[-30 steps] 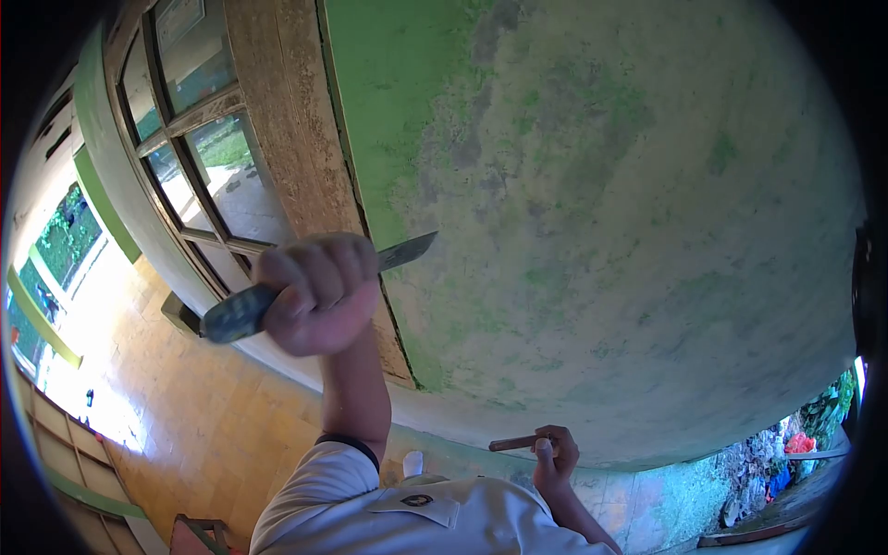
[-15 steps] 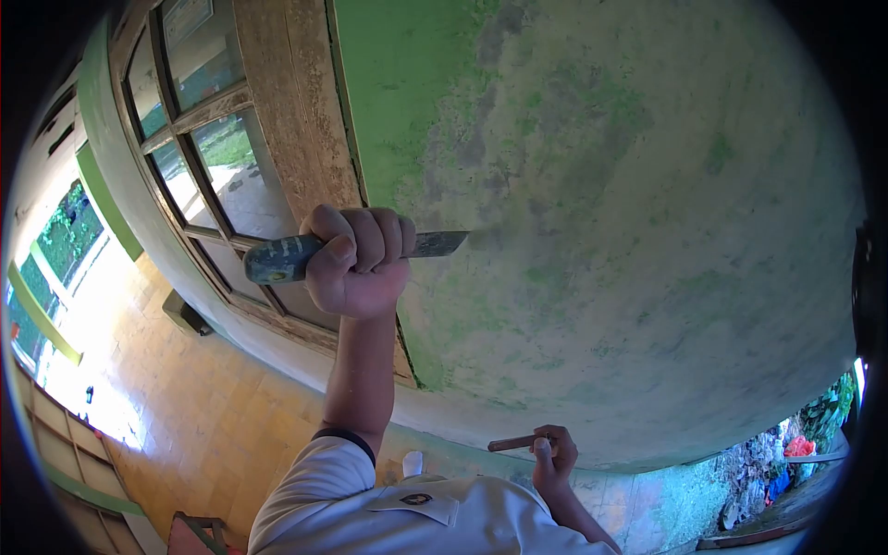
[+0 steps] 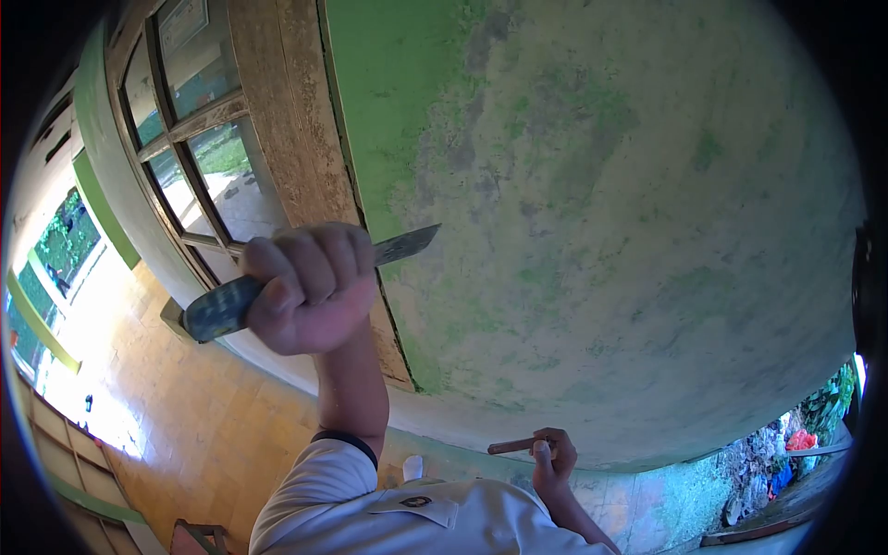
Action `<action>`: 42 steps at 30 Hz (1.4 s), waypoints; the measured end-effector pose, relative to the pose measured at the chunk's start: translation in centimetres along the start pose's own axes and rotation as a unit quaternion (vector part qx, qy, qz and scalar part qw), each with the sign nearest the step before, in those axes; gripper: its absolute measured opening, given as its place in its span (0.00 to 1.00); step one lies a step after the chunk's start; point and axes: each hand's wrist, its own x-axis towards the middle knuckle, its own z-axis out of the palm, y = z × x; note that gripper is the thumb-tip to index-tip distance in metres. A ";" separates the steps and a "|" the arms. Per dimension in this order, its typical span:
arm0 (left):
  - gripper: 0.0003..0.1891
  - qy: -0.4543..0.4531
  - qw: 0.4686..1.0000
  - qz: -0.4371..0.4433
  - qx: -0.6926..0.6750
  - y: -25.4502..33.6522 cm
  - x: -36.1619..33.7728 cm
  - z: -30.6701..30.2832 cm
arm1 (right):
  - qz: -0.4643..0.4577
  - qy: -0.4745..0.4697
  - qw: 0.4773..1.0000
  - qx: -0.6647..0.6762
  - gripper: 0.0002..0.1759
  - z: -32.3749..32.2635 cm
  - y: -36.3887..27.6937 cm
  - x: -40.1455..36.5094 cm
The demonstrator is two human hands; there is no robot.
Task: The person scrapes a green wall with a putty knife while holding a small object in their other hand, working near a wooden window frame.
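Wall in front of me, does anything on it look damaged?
Yes. The wall looks worn: solid green paint beside the wooden frame gives way to grey and whitish patches, leaving an uneven coat.

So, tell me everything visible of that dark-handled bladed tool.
The dark-handled bladed tool has a flat, grey, metallic-looking blade with a slanted end and a rounded handle with paler streaks. The person's left hand grips it in a fist, handle end toward picture left, blade slanting up rightward before the patchy green and whitish wall; whether they touch is unclear.
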 end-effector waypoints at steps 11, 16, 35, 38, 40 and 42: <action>0.12 0.015 1.000 0.008 -0.001 -0.2 -0.1 0.0 | -0.011 -0.001 1.000 0.005 0.12 0.1 -0.2 -0.4; 0.12 0.022 0.998 -0.059 -0.004 -2.6 -1.2 -0.2 | -0.008 -0.005 1.000 -0.006 0.11 -0.2 -0.5 -0.5; 0.12 0.017 0.999 -0.040 0.029 -2.6 -1.0 0.0 | -0.001 -0.008 1.000 -0.009 0.11 -0.2 -1.3 -0.7; 0.12 0.017 1.000 -0.003 0.020 -0.9 -0.5 0.7 | -0.006 -0.001 1.000 -0.025 0.10 -0.2 -0.9 -0.8; 0.12 0.039 0.999 0.019 -0.020 -1.4 -0.4 0.5 | -0.002 0.000 1.000 -0.016 0.10 -0.2 -0.9 -0.7; 0.12 0.035 0.997 -0.056 -0.028 -3.6 -0.8 0.1 | 0.006 -0.001 1.000 -0.010 0.10 -0.2 -1.0 -1.0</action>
